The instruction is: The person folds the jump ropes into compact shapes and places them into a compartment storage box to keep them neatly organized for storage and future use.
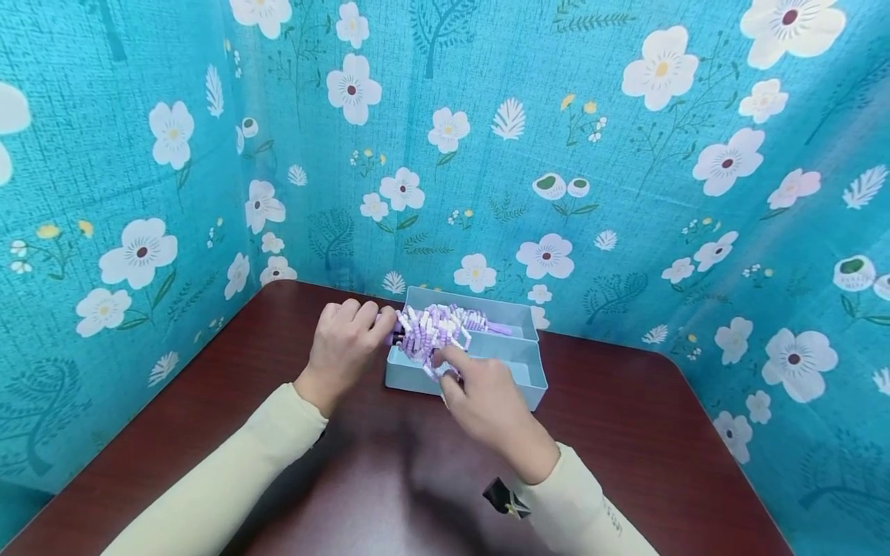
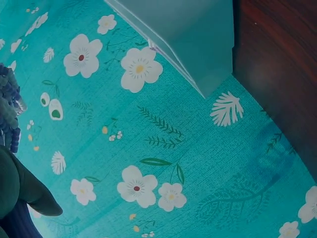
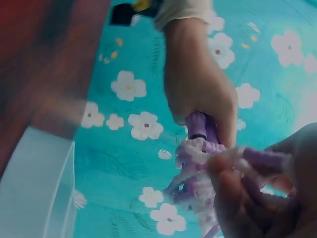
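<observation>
My left hand (image 1: pixel 346 340) grips the purple handles (image 3: pixel 197 126) of a beaded jump rope (image 1: pixel 427 330), raised in front of a light blue box (image 1: pixel 410 376). The purple and white beaded cord is bunched in loops beside that hand. From the right, my right hand (image 1: pixel 487 394) pinches a strand of the cord between thumb and fingers, as the right wrist view shows close up. Behind the bunch, another purple and white beaded rope with a purple handle (image 1: pixel 499 329) lies in the back compartment of the box. In the left wrist view only part of the left hand (image 2: pixel 25 188) shows.
The box has two compartments, split by a divider, and stands at the far side of a dark red-brown table (image 1: pixel 612 432). A blue flowered cloth (image 1: pixel 473 208) hangs behind the table and along its sides. A small black object (image 1: pixel 497 494) hangs at my right sleeve.
</observation>
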The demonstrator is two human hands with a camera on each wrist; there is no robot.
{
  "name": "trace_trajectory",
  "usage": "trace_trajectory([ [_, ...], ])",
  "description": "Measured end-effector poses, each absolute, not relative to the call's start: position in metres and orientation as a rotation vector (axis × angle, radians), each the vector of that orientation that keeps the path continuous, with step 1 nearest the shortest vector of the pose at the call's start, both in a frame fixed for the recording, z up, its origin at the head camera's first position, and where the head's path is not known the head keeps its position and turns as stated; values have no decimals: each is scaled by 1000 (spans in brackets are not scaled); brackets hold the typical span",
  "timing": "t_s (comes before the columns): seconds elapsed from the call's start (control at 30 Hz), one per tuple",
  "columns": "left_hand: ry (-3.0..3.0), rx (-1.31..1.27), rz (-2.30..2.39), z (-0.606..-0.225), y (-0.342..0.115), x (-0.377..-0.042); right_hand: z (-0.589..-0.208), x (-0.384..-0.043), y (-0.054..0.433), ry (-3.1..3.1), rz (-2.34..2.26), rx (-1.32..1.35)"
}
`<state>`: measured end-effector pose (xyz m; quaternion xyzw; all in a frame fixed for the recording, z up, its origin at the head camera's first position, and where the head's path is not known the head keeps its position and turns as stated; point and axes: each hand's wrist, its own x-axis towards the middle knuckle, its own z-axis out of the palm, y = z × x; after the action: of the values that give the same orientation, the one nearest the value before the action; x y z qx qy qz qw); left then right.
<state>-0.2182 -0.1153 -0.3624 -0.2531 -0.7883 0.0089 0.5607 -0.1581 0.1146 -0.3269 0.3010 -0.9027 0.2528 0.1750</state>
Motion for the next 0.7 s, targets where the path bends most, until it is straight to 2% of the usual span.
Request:
trace_trajectory([
  [0.13,-1873,-609,20,-364,-116,-218,-323,-167,122,-2646,1018,926],
  [0.4,-1889,-622,31,-366,-119,-218,-317,-179,136,-2786,1428,1349],
  [0.7,-1884,-722,46,-373,-115,-218,-318,-184,129,-2530,855,1255],
])
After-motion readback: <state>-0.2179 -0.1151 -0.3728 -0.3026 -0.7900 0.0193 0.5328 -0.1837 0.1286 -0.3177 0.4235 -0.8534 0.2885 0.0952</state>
